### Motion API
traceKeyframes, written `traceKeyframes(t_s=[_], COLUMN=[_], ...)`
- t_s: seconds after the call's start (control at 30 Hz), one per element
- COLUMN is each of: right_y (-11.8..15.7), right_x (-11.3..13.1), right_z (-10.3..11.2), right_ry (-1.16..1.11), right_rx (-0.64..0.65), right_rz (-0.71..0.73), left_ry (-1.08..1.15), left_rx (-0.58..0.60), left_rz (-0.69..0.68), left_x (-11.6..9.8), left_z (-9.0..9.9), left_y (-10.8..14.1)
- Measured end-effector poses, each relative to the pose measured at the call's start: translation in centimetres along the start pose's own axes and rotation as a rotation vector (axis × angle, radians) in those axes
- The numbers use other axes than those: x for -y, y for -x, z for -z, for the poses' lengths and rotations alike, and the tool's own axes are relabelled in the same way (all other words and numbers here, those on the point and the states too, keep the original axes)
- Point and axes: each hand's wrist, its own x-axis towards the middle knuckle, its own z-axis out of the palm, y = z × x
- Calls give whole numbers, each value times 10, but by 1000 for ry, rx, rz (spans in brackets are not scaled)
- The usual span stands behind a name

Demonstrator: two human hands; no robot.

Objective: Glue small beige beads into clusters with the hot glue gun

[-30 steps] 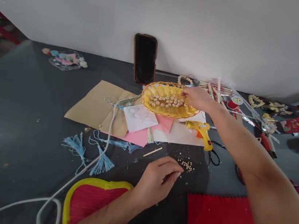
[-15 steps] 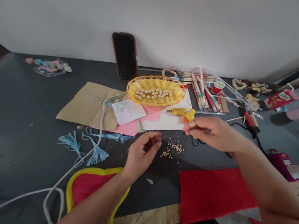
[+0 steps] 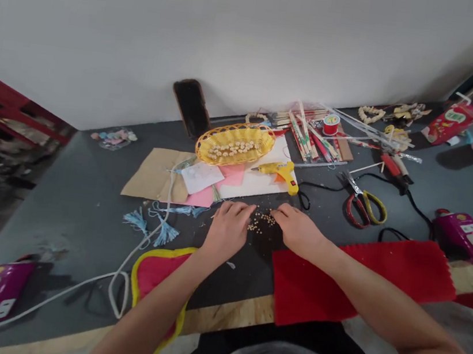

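Observation:
A small heap of pale beads (image 3: 262,223) lies on the dark tabletop (image 3: 85,203), between my two hands. My left hand (image 3: 228,229) rests palm down with its fingertips at the heap's left side. My right hand (image 3: 296,228) lies at the heap's right side, its fingers close together. Nothing shows in either hand, though a bead could be hidden under the right fingers. A yellow wicker basket (image 3: 235,145) holding more beads sits farther back on brown paper (image 3: 153,175).
A yellow glue gun (image 3: 280,174) lies just beyond my hands, with red-handled scissors (image 3: 361,202) to its right. Blue tassels (image 3: 155,225), a white cord (image 3: 122,278), red felt (image 3: 357,280) and a yellow-edged red piece (image 3: 157,282) lie nearby. Sticks and a red thread spool (image 3: 331,124) crowd the back.
My right hand has come from the basket, then from a pinch above the heap, down to the tabletop beside the beads. My left hand has flattened beside them. The view has tilted and widened.

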Motion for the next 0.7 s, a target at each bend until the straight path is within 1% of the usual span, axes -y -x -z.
traceKeyframes(t_s=[0.1,0.17,0.23,0.3,0.43,0.57,0.7], right_y=[2,2,0,-3,-8,-9,-8], right_x=[-2,-5,-8,-7,-1,3,-1], right_z=[-3,-5,-7,-7,-3,-1,-5], right_ry=[-28,-93,-153,-163,-54,2,-11], right_rx=[-4,-27,-60,-73,-47,-35,-44], right_rz=[81,104,66,23,-25,-17,24], left_ry=[10,53,61,20,-15,32,46], left_rx=[97,112,99,111,184,162,132], left_rz=[-40,-66,-59,-45,10,27,19], left_x=[-6,-8,-8,-7,-5,-7,-15], left_z=[1,3,6,10,11,5,0], left_y=[-1,-1,1,5,17,19,9])
